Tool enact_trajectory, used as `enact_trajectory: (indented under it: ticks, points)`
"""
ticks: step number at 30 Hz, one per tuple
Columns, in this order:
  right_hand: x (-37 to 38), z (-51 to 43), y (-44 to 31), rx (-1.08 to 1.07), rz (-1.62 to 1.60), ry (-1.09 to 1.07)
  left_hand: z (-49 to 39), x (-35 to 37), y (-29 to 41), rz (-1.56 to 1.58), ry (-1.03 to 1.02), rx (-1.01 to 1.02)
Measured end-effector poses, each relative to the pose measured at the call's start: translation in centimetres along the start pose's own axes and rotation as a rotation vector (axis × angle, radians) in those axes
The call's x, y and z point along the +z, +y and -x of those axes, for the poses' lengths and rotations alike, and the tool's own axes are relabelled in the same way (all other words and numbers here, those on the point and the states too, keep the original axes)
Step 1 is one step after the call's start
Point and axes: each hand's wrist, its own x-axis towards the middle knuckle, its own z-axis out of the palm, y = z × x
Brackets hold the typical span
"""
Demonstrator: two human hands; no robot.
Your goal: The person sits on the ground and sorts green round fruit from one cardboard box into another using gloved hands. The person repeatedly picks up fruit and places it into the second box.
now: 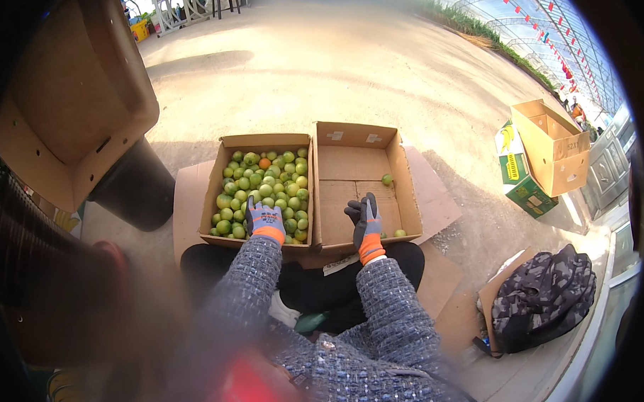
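Observation:
Green tomatoes [266,190] fill the left cardboard box [308,201], with one orange tomato [265,163] among them. My gloved left hand [265,220] rests palm down on the tomatoes near the box's front; its fingertips are partly hidden, so a grip on one cannot be made out. Over the front of the right cardboard box [347,163], my gloved right hand [364,221] has its fingers apart, with no tomato visible in it. Inside that box, one green tomato [387,179] lies by the right wall, and another [400,233] sits in the front right corner, beside a partly hidden one.
Flat cardboard [430,189] lies under the boxes. At left are a large cardboard box [58,120] and a black bucket [140,186]. More cartons [551,145] stand at right, and a camouflage backpack [543,299] lies nearer. My legs [325,286] are just before the boxes.

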Motion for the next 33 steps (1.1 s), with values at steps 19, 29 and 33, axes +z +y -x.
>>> enact_trajectory:
  ticks: [19,29,33]
  points:
    - [0.0,1.8,-0.3,-0.108,0.648,-0.216,3.1,0.2,2.8,0.661,0.510,0.022]
    - [-1.7,-0.9,-1.1,0.329,-0.348,0.222,3.5,-2.7,-0.5,-0.020,-0.141,-0.006]
    - [-0.7,-0.7,-0.6,0.202,-0.060,0.204,1.3,-2.3,0.2,-0.130,-0.244,0.024]
